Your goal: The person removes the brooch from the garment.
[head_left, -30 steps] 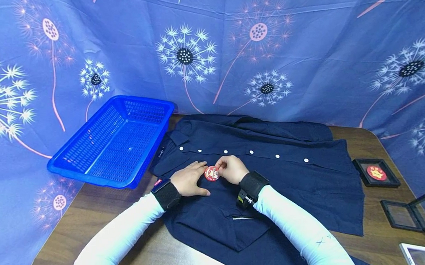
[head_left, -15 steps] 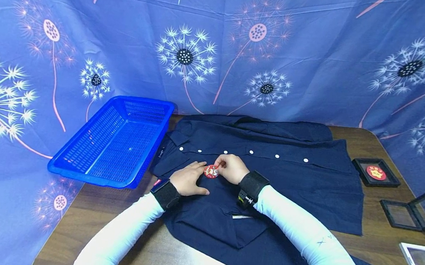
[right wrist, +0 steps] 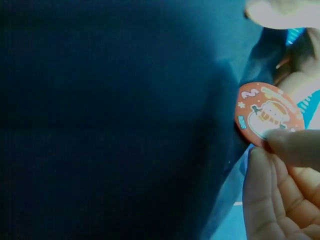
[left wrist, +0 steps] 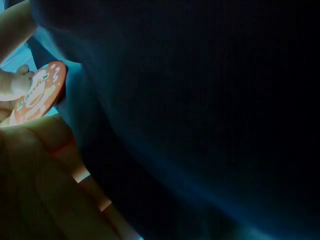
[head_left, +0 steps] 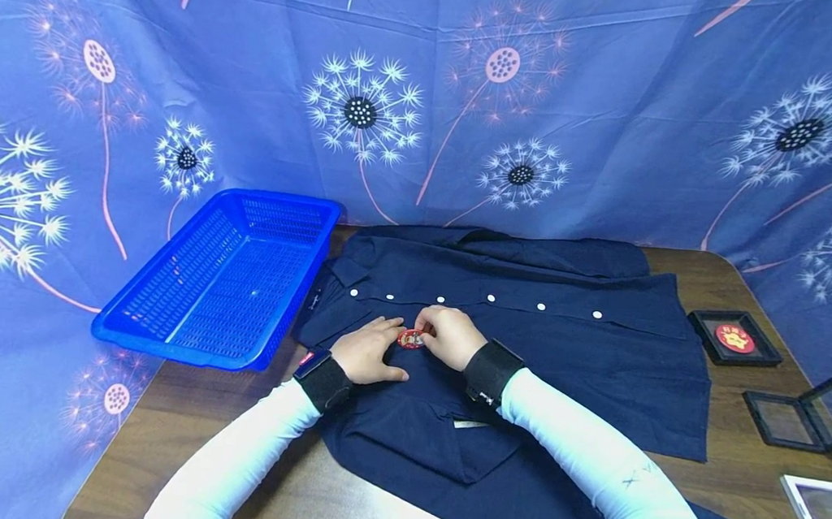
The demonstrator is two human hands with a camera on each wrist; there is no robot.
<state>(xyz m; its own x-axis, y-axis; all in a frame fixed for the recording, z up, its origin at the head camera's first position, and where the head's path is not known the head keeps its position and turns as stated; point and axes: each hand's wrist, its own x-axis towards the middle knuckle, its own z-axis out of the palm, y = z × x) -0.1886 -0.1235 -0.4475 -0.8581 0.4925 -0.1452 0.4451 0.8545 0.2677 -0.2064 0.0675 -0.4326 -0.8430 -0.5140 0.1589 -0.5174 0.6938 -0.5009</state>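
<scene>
My right hand point(head_left: 450, 335) pinches the badge point(head_left: 411, 339) against the shirt point(head_left: 527, 341), left hand point(head_left: 368, 349) flat beside — it could slip; the cloth may bunch.

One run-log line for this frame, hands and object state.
right hand: pinches red badge | left hand: rests on navy shirt, fingers at badge | blue basket: left of shirt
</scene>
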